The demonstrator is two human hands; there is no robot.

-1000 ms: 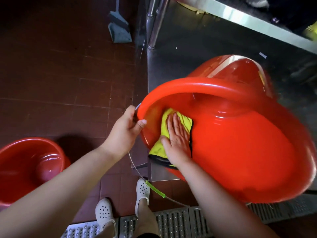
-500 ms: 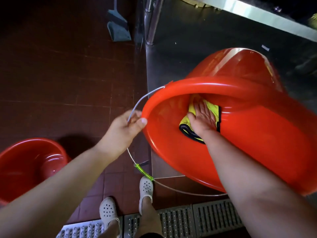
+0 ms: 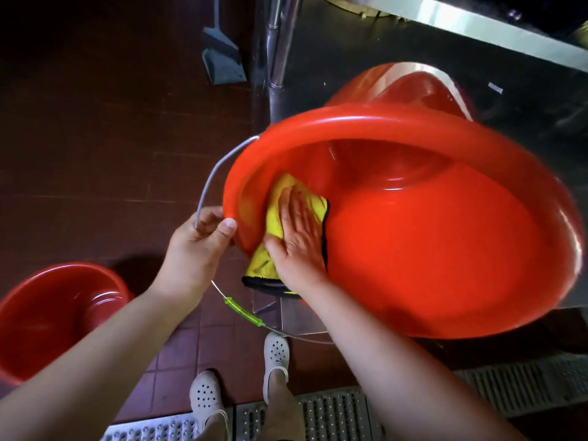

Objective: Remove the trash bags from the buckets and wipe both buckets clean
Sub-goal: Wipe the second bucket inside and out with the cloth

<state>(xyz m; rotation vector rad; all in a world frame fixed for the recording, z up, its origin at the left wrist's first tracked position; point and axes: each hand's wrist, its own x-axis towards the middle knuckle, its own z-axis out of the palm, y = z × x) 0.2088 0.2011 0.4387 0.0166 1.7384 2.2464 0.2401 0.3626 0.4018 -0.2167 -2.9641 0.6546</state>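
Note:
A large red bucket point(image 3: 429, 237) lies tilted on its side, its mouth facing me. My left hand point(image 3: 199, 246) grips its rim at the left edge, thumb on the lip, beside the wire handle point(image 3: 213, 183). Flat inside the left wall, my right hand point(image 3: 300, 230) presses a yellow cloth with black trim point(image 3: 275, 218) against the plastic. The cloth's lower end hangs out over the rim. A second red bucket point(image 3: 54, 313) stands upright on the floor at the lower left. No trash bag shows in either bucket.
The tilted bucket leans on a steel shelf point(image 3: 366, 58) under a steel counter edge point(image 3: 496, 30). A grey dustpan point(image 3: 222, 58) stands against the steel leg point(image 3: 280, 39). Metal floor grating point(image 3: 334, 415) runs along the bottom by my white clogs. Dark red tiles cover the floor.
My right hand and the cloth slid from the bucket's far inner wall back toward the left rim near me. The left hand kept its grip on the rim.

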